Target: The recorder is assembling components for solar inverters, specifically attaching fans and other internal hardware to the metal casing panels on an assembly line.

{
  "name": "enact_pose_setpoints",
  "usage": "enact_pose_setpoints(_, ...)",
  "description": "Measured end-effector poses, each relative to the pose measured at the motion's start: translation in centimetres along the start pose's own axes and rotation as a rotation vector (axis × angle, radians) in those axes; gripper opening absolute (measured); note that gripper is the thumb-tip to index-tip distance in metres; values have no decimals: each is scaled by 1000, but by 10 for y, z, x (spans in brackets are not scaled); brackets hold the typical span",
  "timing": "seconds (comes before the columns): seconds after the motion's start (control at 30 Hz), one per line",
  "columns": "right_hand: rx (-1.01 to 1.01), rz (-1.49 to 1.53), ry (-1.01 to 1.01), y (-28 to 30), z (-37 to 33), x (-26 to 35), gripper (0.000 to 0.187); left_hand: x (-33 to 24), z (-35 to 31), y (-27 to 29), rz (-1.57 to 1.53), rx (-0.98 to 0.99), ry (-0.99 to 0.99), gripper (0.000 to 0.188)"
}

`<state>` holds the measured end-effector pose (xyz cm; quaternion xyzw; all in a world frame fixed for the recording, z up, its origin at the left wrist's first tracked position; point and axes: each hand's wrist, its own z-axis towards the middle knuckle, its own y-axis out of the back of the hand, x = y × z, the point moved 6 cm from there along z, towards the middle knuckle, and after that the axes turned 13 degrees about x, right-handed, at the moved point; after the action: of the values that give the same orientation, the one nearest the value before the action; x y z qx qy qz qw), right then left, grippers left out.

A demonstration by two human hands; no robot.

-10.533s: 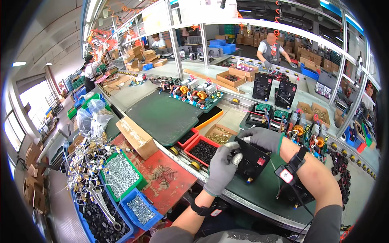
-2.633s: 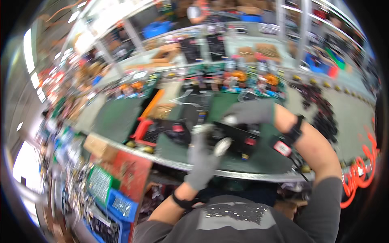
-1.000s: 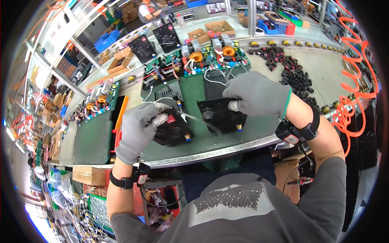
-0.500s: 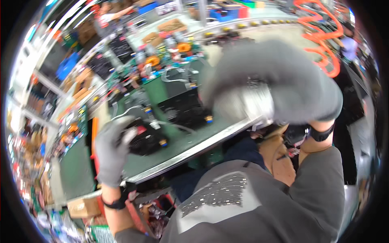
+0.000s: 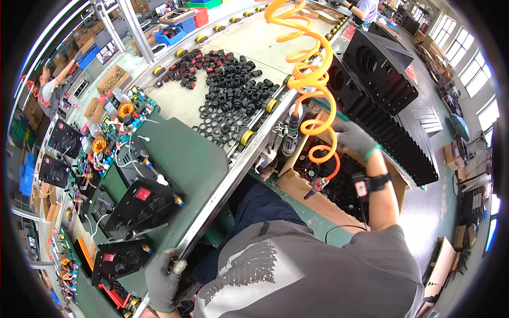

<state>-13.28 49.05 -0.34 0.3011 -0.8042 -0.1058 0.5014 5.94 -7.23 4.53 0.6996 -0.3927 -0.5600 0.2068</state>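
My left hand [image 5: 163, 281], in a grey glove, is at the near edge of the green-topped workbench [image 5: 196, 151]. Its fingers are curled in, and what they hold, if anything, I cannot make out. Close by lies a black panel [image 5: 121, 258] with a fan grille, a red switch and a brass fitting; a second such panel [image 5: 143, 209] is just beyond. On the right, my gloved right hand [image 5: 356, 139] reaches over a cardboard box [image 5: 307, 193] of dark parts. Its fingers stretch loosely leftward, tips partly hidden by the orange coiled hose [image 5: 313, 79], with nothing visible in them.
Black ring-shaped parts [image 5: 228, 95] are heaped on the pale surface beyond the bench. Green circuit boards [image 5: 124, 114] with copper coils line the left. A row of black metal housings [image 5: 379, 74] stands right. An air screwdriver [image 5: 291, 132] hangs near the box. Other people work farther off.
My view has swung to the right. My right hand has moved from above the bench to over the box, and my left hand has drawn from the panel to the bench edge.
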Motion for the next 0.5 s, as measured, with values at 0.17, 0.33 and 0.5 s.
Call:
enact_pose_setpoints(0.17,-300,-159,483,-19,75,0,43,0,4,-9,-42,-16,118,42)
enact_pose_setpoints(0.33,-318,-276,475,-31,102,-1,47,20,4,-19,-155,26,253,39)
enact_pose_setpoints(0.5,-324,-148,499,-10,117,-9,51,30,-2,-16,-63,-82,149,27)
